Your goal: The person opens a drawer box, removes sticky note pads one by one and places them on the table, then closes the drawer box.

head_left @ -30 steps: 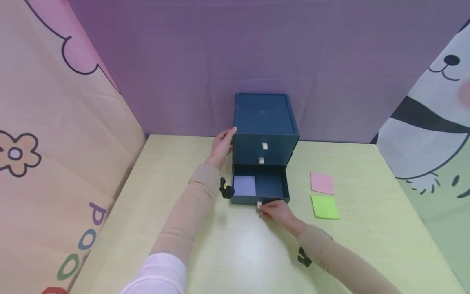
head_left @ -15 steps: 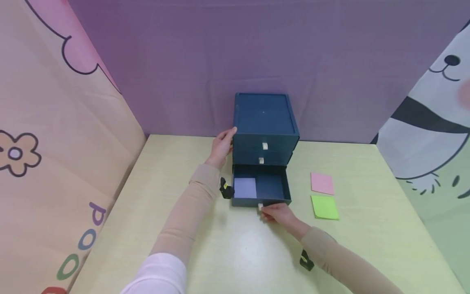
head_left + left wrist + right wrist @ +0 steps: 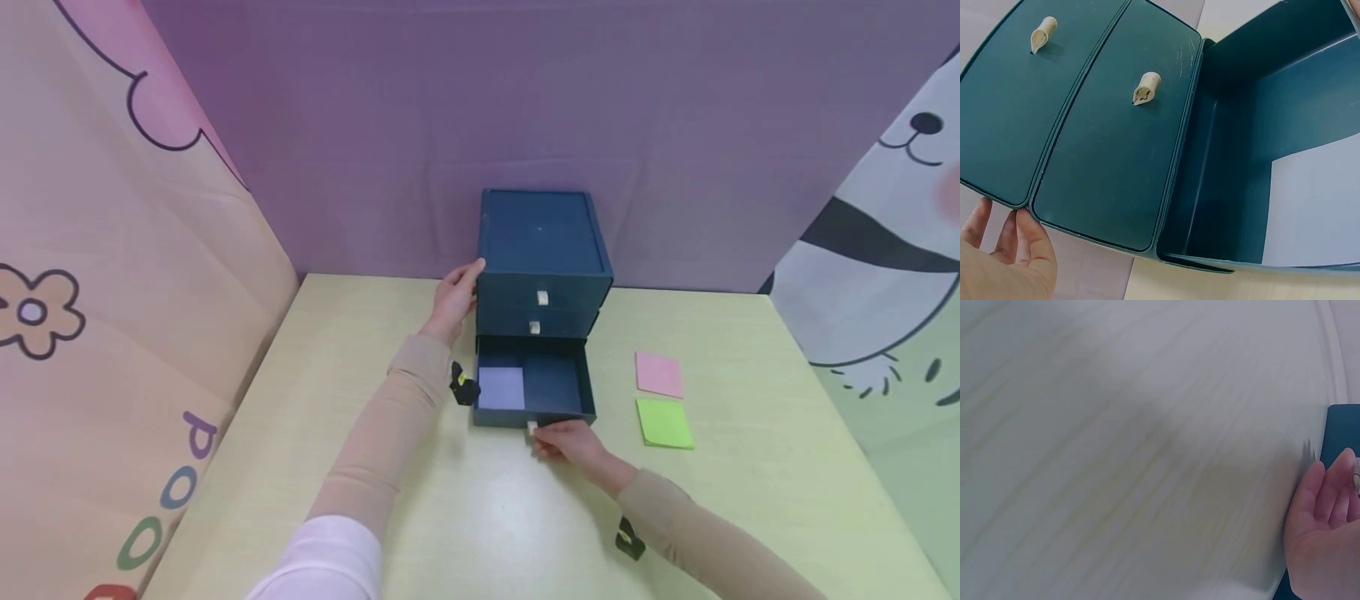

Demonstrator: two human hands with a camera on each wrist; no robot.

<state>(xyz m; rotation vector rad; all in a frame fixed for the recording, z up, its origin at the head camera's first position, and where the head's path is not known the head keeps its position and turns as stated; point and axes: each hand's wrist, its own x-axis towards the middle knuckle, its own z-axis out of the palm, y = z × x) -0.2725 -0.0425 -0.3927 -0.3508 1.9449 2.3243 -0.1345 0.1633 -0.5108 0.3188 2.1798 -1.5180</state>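
A dark blue drawer cabinet [image 3: 543, 233] stands against the back cloth in the head view, its lowest drawer [image 3: 553, 383] pulled out. Inside, at the left, lies a pale lilac paper square [image 3: 501, 388]. My left hand [image 3: 454, 298] steadies the cabinet's left side; in the left wrist view, fairly straight fingers [image 3: 1035, 237] touch its edge near the upper drawers. With thumb and fingers, my right hand [image 3: 573, 443] pinches the small white pull tab [image 3: 532, 427] on the lowest drawer's front. In the right wrist view, the right hand [image 3: 1325, 531] is partly cut off by the frame edge.
A pink sticky-note pad [image 3: 659, 375] and a green sticky-note pad [image 3: 665, 423] lie on the pale wooden table [image 3: 360, 350] right of the cabinet. The two upper drawers are closed, each with a white tab. Printed cloths hang on both sides.
The lowest drawer has slid slightly farther out toward me, with my right hand moving along on its tab. My left hand has stayed at the cabinet's side.
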